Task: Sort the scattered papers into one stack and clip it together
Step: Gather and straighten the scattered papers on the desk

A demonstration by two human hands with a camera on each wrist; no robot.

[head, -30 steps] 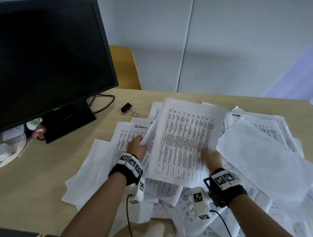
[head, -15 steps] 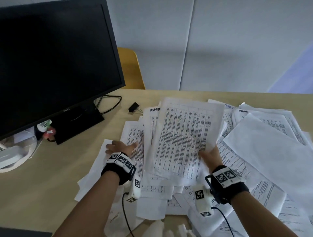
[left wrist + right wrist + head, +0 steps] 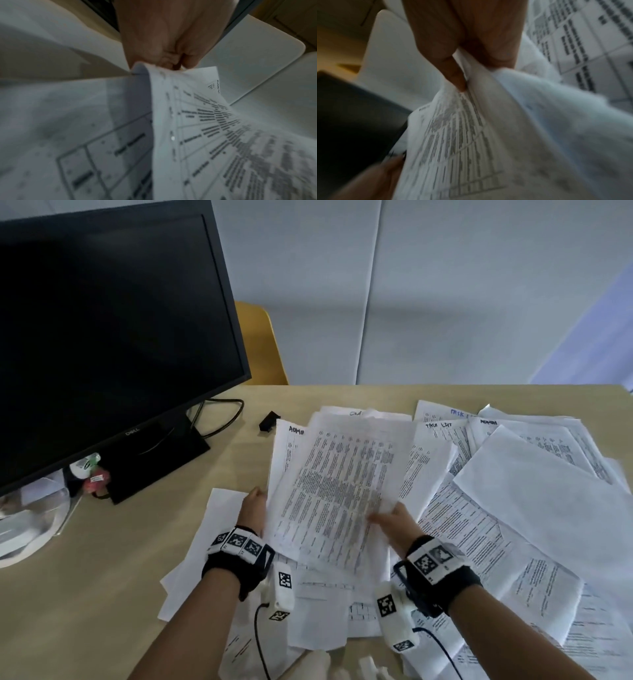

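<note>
Many printed sheets lie scattered over the wooden desk. I hold a small bundle of printed papers lifted above the pile. My left hand grips the bundle's left edge; in the left wrist view the left hand has its fingers curled round the paper edge. My right hand pinches the bundle's lower right edge, thumb on top. In the right wrist view the right hand clamps the sheets between thumb and fingers. A black binder clip lies on the desk beyond the papers.
A black monitor stands at the left on its base, with a cable behind. A large blank sheet tops the right pile. A yellow chair back rises behind the desk. Small items sit under the screen.
My left hand let go of the papers, reached out left over the loose sheets, then came back to grip the bundle's left edge. The right hand kept its hold on the bundle.
</note>
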